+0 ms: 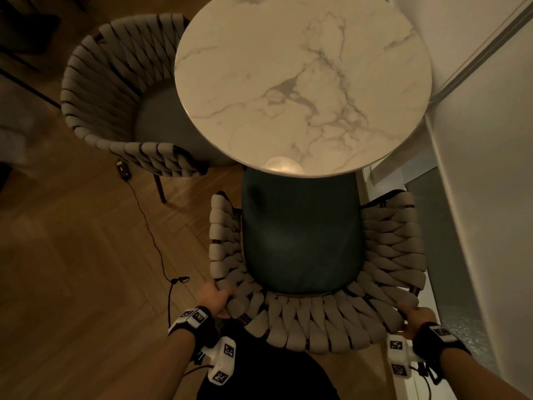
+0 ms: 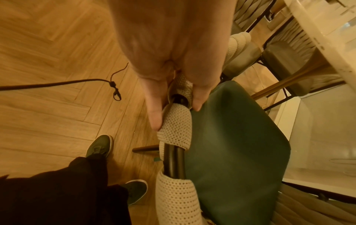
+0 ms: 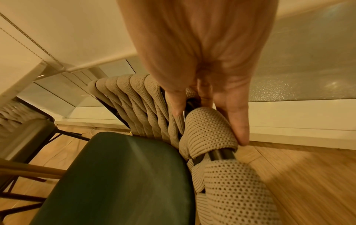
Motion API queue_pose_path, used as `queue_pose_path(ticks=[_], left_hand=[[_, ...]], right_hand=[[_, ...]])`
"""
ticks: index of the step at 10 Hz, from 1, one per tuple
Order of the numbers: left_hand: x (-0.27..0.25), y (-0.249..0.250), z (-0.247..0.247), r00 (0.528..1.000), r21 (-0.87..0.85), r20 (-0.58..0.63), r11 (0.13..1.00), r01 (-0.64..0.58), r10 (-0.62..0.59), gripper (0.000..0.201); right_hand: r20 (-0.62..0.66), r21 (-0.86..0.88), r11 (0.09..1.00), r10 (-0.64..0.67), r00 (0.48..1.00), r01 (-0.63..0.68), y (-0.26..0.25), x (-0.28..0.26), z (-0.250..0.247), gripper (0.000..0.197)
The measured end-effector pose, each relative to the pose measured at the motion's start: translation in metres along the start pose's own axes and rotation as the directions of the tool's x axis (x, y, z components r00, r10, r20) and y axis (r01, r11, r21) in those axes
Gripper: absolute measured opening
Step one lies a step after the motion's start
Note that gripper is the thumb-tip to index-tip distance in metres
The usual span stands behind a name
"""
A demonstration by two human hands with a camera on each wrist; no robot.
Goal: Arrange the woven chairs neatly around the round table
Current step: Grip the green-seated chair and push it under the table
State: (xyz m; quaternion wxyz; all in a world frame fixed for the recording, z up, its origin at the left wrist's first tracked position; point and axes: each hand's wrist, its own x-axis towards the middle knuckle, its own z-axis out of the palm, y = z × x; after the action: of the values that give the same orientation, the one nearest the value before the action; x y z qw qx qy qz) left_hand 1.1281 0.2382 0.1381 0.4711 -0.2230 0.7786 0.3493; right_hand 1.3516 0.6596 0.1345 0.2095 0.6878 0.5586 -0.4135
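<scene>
A round marble table (image 1: 302, 82) fills the top of the head view. Just below it stands a woven chair (image 1: 311, 319) with a dark green seat (image 1: 300, 235), the seat's front tucked under the table edge. My left hand (image 1: 215, 297) grips the left end of its curved woven backrest (image 2: 177, 126), thumb and fingers round the rim. My right hand (image 1: 416, 314) grips the right end of the backrest (image 3: 210, 130) the same way. A second woven chair (image 1: 115, 90) with a grey seat sits at the table's left, its seat partly under the top.
A white wall and window frame (image 1: 484, 140) run close along the right of the held chair. A black cable (image 1: 150, 232) and a small device (image 1: 122, 168) lie on the wooden floor to the left. My feet (image 2: 100, 146) stand behind the chair.
</scene>
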Motion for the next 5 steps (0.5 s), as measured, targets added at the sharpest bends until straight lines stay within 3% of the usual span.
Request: queue_pose_path(ticks=[1,2,4,5], left_hand=[[-0.002,0.003,-0.001,1.000,-0.021,0.029,1.000,0.009,-0.008,0.029],[-0.003,0.003,-0.002,0.999,-0.027,0.041,1.000,0.000,0.001,0.029],[0.002,-0.005,-0.004,1.000,-0.028,0.006,1.000,-0.011,0.011,0.032],[0.003,-0.005,-0.005,1.000,-0.025,0.011,1.000,0.006,-0.006,0.037]], right_hand=[[0.014,-0.027,1.000,-0.012,1.000,0.012,-0.001,0.004,-0.003,0.034],[0.017,-0.024,0.999,-0.041,0.999,0.041,0.004,0.008,0.000,0.023],[-0.009,-0.041,0.999,-0.036,0.999,0.035,0.014,0.019,0.010,0.020],[0.014,-0.414,0.905,-0.100,0.995,0.096,0.021,0.026,0.007,0.044]])
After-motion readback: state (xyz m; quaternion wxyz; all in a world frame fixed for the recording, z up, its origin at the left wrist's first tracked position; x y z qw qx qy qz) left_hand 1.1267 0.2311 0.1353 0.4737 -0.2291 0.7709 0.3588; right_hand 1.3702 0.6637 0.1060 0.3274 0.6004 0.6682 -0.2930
